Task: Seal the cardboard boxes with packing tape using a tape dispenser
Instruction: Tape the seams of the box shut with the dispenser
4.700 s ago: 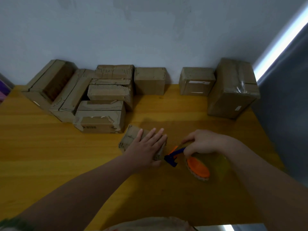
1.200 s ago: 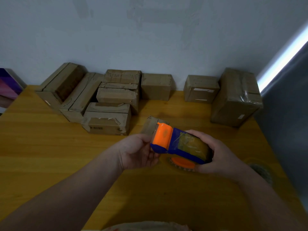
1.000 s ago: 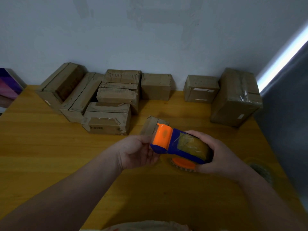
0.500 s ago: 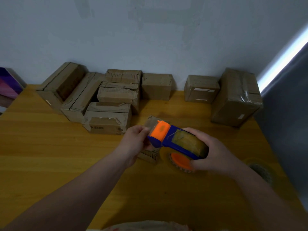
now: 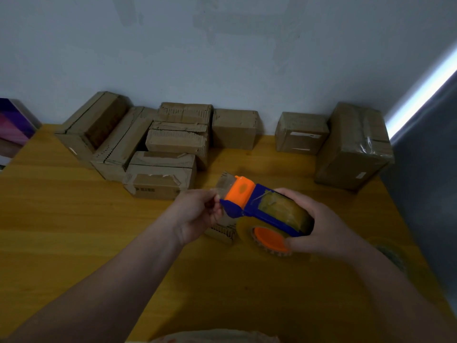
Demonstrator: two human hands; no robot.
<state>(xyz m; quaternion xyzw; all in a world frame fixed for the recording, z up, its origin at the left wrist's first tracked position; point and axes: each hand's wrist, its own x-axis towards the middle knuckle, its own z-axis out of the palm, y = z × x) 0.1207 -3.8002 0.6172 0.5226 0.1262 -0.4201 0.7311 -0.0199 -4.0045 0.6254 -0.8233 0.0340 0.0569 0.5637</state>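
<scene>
Blue-and-orange plastic tape dispenser (image 5: 257, 206), loaded with a roll of clear yellowish packing tape (image 5: 279, 211) on a ribbed orange hub (image 5: 270, 240), is held above the yellow wooden counter (image 5: 74, 219) near its middle. The right hand (image 5: 319, 226) wraps the roll end, fingers (image 5: 289, 193) curled over the top and thumb under the hub, closed firmly around it. The left hand (image 5: 197, 214) meets the dispenser's blue nose, its fingers pinched together at the tape's free end; the clear strip itself is hard to make out against the dim light. A small corrugated cardboard box (image 5: 222, 229) lies on the counter directly beneath both hands, mostly hidden by them, only a ridged edge and a far corner showing. Behind, a cluster of worn brown cardboard boxes (image 5: 160, 154) with torn tape sits along the grey wall (image 5: 222, 58), with two more boxes (image 5: 351, 144) at the right, one wrapped in glossy film. A spare tape roll (image 5: 388, 251) lies blurred at the counter's right edge.
</scene>
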